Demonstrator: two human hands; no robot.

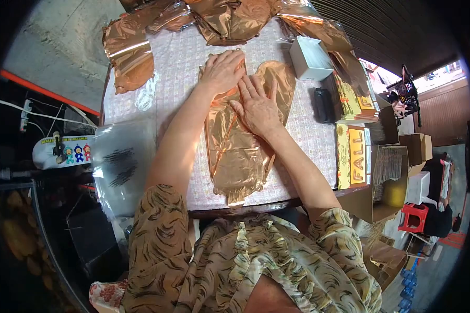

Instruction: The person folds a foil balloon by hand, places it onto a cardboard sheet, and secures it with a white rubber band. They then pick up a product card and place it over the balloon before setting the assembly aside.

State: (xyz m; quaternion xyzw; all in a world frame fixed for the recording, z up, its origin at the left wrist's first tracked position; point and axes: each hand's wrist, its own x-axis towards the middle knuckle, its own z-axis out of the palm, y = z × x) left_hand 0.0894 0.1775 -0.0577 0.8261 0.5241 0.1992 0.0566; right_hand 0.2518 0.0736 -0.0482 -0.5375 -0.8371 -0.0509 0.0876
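Note:
A copper-coloured foil balloon [238, 161], flat and creased, lies on the cloth-covered table in front of me. My left hand [223, 74] presses on its upper part, fingers stretched out over the foil. Just right of it, my right hand [260, 108] rests flat on the foil with its fingers spread. Neither hand is wrapped around anything. Part of the balloon is hidden beneath both hands. A rounded section of copper foil [281, 83] shows beyond my right fingers.
More copper foil balloons [230, 23] lie along the table's far edge. At the right are a white box [310, 58], a black object [324, 104] and packs printed "FALL" [356, 156]. Clear plastic bags [122, 167] hang over the left edge. A red stool [415, 218] stands farther right.

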